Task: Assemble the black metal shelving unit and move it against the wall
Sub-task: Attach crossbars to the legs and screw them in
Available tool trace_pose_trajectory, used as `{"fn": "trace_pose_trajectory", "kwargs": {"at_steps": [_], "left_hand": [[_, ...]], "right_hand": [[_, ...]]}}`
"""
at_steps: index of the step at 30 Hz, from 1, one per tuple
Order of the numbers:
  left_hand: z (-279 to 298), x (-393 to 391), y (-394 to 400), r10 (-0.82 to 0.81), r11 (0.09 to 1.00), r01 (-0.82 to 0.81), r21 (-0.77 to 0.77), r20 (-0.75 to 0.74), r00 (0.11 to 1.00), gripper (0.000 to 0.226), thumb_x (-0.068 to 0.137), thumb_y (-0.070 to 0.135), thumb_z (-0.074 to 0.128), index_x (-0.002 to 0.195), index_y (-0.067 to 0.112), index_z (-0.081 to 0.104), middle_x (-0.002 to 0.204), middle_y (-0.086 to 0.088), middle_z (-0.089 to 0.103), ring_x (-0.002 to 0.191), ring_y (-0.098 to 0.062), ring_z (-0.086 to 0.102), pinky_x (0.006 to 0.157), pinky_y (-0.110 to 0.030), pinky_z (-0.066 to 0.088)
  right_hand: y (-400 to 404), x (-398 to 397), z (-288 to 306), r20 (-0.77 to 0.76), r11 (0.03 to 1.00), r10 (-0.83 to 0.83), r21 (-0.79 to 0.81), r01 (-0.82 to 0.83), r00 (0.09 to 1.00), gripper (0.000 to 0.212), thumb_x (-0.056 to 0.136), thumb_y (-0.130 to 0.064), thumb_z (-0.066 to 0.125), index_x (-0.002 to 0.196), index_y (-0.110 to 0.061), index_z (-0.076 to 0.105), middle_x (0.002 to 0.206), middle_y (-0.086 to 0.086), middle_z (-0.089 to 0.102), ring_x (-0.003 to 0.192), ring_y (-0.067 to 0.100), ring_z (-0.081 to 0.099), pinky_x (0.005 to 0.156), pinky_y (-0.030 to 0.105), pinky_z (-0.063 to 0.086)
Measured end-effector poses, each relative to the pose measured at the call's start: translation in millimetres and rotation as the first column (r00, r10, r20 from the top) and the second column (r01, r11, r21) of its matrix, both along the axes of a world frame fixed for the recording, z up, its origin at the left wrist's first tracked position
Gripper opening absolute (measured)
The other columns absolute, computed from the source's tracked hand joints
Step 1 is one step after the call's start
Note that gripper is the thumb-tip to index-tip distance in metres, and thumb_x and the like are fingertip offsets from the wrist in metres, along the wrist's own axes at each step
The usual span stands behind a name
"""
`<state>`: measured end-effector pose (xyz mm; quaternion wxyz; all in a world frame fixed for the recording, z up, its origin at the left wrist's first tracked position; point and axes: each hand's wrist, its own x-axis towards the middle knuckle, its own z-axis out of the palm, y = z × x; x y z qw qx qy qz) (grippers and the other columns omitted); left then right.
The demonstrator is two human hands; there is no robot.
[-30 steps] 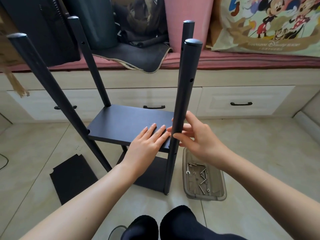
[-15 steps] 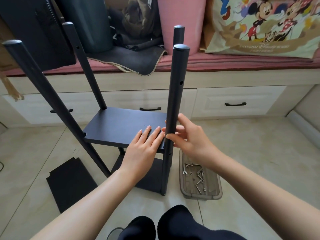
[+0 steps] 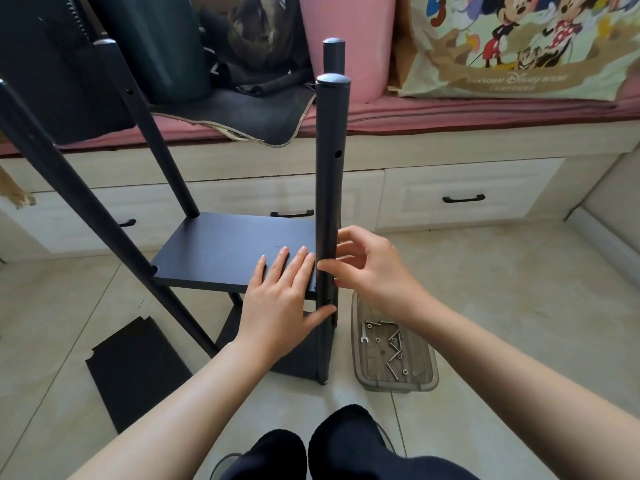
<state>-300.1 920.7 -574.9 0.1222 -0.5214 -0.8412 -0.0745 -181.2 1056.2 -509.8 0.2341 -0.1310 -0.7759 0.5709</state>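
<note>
Head view: shelving unit is standing on the tiled floor in front of the drawer bench, partly built, well short of any wall placement.
Near post: sitting nearly upright now; across the last second it is drawing more central and straighter in frame, though the camera is tilting too, so I cannot tell how much the post itself is moving.
Middle shelf: lying level between the posts, its near right corner meeting the near post.
Left hand: spread flat, fingers pressing down on the shelf as before; thumb is now reaching across to touch the post below the shelf edge.
Right hand: fingers curling loosely, thumb and forefinger pinching the post at shelf height.
Meaning: likely lining up post hole and shelf corner for a bolt.
Hardware tray: lying just right of the post foot, bolts and spanner inside, untouched.
Spare panel: waiting flat on the floor, left.
</note>
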Motion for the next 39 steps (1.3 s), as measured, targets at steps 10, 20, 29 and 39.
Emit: {"fn": "trace_pose_trajectory", "kwargs": {"at_steps": [10,20,29,39], "left_hand": [[-4.4,2.1,9.8,0.067,0.994,-0.066,0.084,-0.011,0.998,0.078,0.086,0.063,0.062,0.145,0.013,0.053,0.152,-0.005,0.049,0.145,-0.031,0.039,0.118,-0.056,0.029],[-10.1,2.5,11.9,0.091,0.984,-0.084,0.154,-0.037,0.995,0.072,0.086,0.062,0.054,0.138,0.013,0.06,0.148,-0.003,0.054,0.144,-0.029,0.042,0.118,-0.049,0.029],[-16.2,1.9,15.2,0.075,0.96,-0.053,0.276,-0.069,0.995,0.064,0.086,0.058,0.057,0.13,0.013,0.066,0.142,-0.003,0.059,0.141,-0.028,0.046,0.115,-0.049,0.033],[-15.8,2.4,17.2,0.091,0.959,-0.069,0.275,-0.067,0.994,0.059,0.085,0.058,0.057,0.12,0.013,0.072,0.141,-0.001,0.061,0.14,-0.026,0.047,0.113,-0.049,0.034]], "right_hand": [[27.2,16.4,-49.6,0.078,0.986,-0.157,-0.046,0.161,0.985,0.019,0.08,-0.039,0.072,0.097,-0.03,0.068,0.096,-0.005,0.075,0.096,0.011,0.071,0.088,0.042,0.058],[77.0,43.5,-184.7,0.623,0.944,-0.235,-0.036,0.328,0.746,0.012,0.085,-0.008,0.071,0.092,-0.017,0.069,0.093,0.009,0.073,0.08,0.021,0.068,0.088,0.047,0.057],[99.2,-5.6,-261.0,0.801,0.973,-0.231,0.193,0.127,0.552,0.03,0.095,-0.017,0.058,0.122,-0.002,0.06,0.124,0.019,0.065,0.118,0.037,0.058,0.096,0.035,0.046],[108.0,-20.9,-305.0,0.858,0.979,-0.205,0.18,0.098,0.471,0.048,0.096,-0.019,0.055,0.142,-0.008,0.047,0.14,0.019,0.055,0.13,0.037,0.051,0.103,0.035,0.042]]}}
